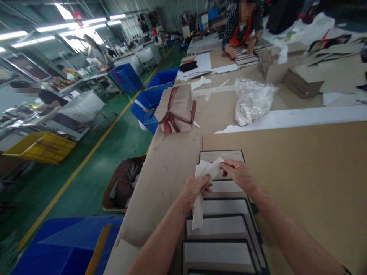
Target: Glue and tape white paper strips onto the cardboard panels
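Observation:
My left hand (195, 190) is closed around a bundle of white strips (198, 210), whose lower ends hang down past the fingers. With thumb and fingertips pinched, my right hand (235, 172) grips the upper end of a white strip at the bundle's top right. Beneath both hands lies an overlapping row of flat grey panels (219, 253) with dark edging, running toward me along the table. Pale strips lie across several of the panels. The strips' exact material cannot be made out.
A tied stack of beige pieces (175, 109) stands at the table's left edge. A clear plastic bag (254, 101) lies beyond the brown board (309, 172). A co-worker (243, 30) works at the far end. Blue bins (147, 105) and a carton (126, 185) stand left of the table.

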`<state>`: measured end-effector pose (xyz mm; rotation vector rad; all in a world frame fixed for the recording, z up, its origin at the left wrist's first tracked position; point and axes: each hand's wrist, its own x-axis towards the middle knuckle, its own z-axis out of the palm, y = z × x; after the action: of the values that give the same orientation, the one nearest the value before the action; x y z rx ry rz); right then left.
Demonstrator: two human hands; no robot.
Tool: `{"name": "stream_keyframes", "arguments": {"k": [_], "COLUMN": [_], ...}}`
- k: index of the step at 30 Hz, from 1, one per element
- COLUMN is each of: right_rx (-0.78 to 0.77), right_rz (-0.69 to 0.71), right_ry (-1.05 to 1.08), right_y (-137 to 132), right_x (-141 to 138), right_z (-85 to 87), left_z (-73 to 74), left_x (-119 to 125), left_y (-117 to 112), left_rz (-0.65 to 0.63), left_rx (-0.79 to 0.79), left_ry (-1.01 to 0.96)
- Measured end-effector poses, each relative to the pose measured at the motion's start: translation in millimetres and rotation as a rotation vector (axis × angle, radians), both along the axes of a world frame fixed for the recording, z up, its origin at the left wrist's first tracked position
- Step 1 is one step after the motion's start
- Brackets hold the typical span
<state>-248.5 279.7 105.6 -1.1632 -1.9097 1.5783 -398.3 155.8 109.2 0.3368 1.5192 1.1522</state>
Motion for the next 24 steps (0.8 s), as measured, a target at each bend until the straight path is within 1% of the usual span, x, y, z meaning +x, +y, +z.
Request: {"name": "stream_keyframes", "arguments": {"k": [3,6,8,11,14,18,21,24], "right_rx": [-0.127,-0.249,-0.286,-0.299,-0.272,-0.195,-0.078,0.057], "right_rz": [-0.163,-0.276,-0.329,-0.349,-0.352,-0.383,-0.395,-0.400], "right_ry": [0.066,0.102,0.111,0.088,0.048,0.047,-0.015,-0.094], "right_y": [7,12,14,18,25,42,58,71], "right_x": [13,28,36,45,49,49,48,45], "right_z": [-13.0,-28.1,-38.3,-52.1,-63.6,-77.2,-84.5,-86.3], "left_z": [-3.7,-9.9,-15.9,-25.7,-32.4,-37.1,-43.2,-52.6], "left_x": [-6,-13,-18,-23,-30,-40,-46,-50], "left_y": [1,3,5,10,22,47,67,82], "left_rz": [0.084,0.189,0.233,0.290,0.317,0.311,0.295,0.284], "left_rx": [-0.014,-0.025,-0.028,-0.034,-0.035,-0.030,-0.023,-0.021], "left_ry": [0.003,-0.006,0.005,0.030,0.052,0.102,0.161,0.220]}}
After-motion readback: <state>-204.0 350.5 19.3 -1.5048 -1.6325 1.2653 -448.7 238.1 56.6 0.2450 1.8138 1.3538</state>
